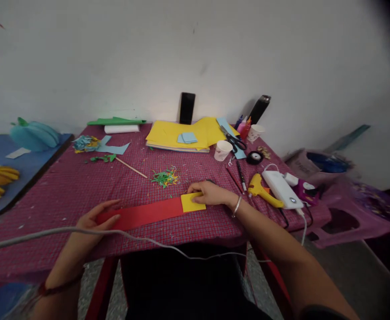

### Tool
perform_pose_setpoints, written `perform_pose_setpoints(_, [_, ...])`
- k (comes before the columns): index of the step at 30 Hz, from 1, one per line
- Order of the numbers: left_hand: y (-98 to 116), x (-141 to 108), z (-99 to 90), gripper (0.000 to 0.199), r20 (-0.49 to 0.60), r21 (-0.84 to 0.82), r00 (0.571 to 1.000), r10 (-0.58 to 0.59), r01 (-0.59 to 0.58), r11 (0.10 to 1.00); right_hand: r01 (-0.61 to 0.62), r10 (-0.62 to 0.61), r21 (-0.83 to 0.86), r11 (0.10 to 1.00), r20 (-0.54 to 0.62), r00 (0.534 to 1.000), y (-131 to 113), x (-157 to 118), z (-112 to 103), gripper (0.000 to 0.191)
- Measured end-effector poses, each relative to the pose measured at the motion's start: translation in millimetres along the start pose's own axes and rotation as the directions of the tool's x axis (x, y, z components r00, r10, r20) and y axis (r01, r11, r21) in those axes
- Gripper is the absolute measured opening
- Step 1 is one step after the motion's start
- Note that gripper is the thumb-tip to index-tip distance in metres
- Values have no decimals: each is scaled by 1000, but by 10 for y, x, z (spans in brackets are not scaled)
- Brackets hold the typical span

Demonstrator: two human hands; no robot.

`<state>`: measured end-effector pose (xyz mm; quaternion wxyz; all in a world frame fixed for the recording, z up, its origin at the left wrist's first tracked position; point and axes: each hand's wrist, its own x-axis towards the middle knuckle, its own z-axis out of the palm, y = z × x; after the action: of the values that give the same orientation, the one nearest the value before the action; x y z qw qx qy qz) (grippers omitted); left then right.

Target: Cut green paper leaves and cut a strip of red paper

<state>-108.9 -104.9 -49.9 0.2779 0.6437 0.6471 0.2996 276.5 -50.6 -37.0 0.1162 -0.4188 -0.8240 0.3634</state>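
Note:
A long red paper strip [148,214] lies across the front of the checked tablecloth. My left hand [95,218] holds its left end, with the thumb over the paper and the fingers along the far edge. On the strip's right end rests a small yellow paper square [191,203]. My right hand [208,194] grips this square from the far side, thumb on top and fingers partly hidden. Just beyond the strip is a small heap of green and yellow paper shreds [165,177].
A white cable [141,239] crosses in front of my left wrist. At right lie a yellow glue gun [264,191], a white power strip [282,190], black-handled scissors [236,141] and a paper cup [223,151]. Yellow sheets [168,134] and a phone [187,108] are by the wall.

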Motion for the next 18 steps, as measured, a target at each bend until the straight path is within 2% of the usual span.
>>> perform_pose_setpoints(2, [-16, 2, 16, 48, 28, -27, 1000, 10, -9, 1000, -8, 8, -5, 1000, 19, 1000, -16, 6, -26, 28])
perform_pose_setpoints(10, [-138, -13, 140, 46, -30, -120, 994, -101, 96, 988, -104, 104, -15, 995, 44, 994, -95, 63, -58, 29])
perform_pose_setpoints(12, [-177, 0, 146, 47, -37, -119, 996, -85, 80, 990, -127, 128, -22, 992, 33, 991, -128, 61, -53, 29])
perform_pose_setpoints(18, [-159, 45, 117, 52, 56, -79, 998, -33, 37, 996, -147, 146, -56, 988, -10, 989, -184, 25, -19, 29])
